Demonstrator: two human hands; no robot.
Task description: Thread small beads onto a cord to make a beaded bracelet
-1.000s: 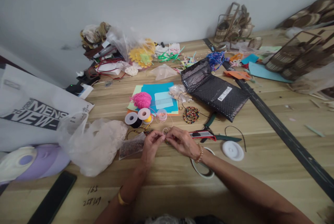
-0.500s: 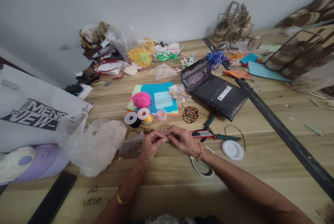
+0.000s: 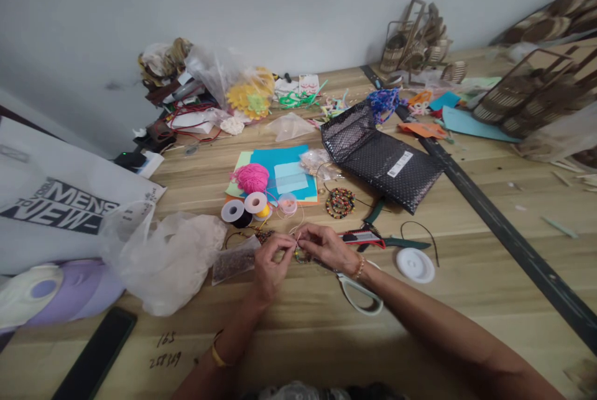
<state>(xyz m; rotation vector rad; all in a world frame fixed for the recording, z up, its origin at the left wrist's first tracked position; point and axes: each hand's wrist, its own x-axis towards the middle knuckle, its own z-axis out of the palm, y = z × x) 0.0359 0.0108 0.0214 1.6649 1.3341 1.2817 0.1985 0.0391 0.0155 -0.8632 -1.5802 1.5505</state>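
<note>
My left hand (image 3: 274,261) and my right hand (image 3: 326,247) meet over the table, each pinching a thin pale pink thread (image 3: 297,240) between finger and thumb. Below the fingertips hangs or lies a small beaded strand (image 3: 301,255), partly hidden by my right hand. Beyond them stand a pink thread spool (image 3: 287,203), a yellow thread spool (image 3: 257,204) and a black thread spool (image 3: 236,214). A coiled string of multicoloured beads (image 3: 340,203) lies past my right hand. Under my right wrist are white-handled scissors (image 3: 361,298).
Left of my hands lie a small bag of beads (image 3: 234,261) and a crumpled plastic bag (image 3: 180,260). To the right are a red box cutter (image 3: 364,237), a white spool (image 3: 415,265) and a black bubble mailer (image 3: 387,160). A pink yarn ball (image 3: 252,177) sits on coloured paper.
My fingertips have shifted slightly, and the left fingers have curled more around the thread. More of the beaded strand shows under my right hand.
</note>
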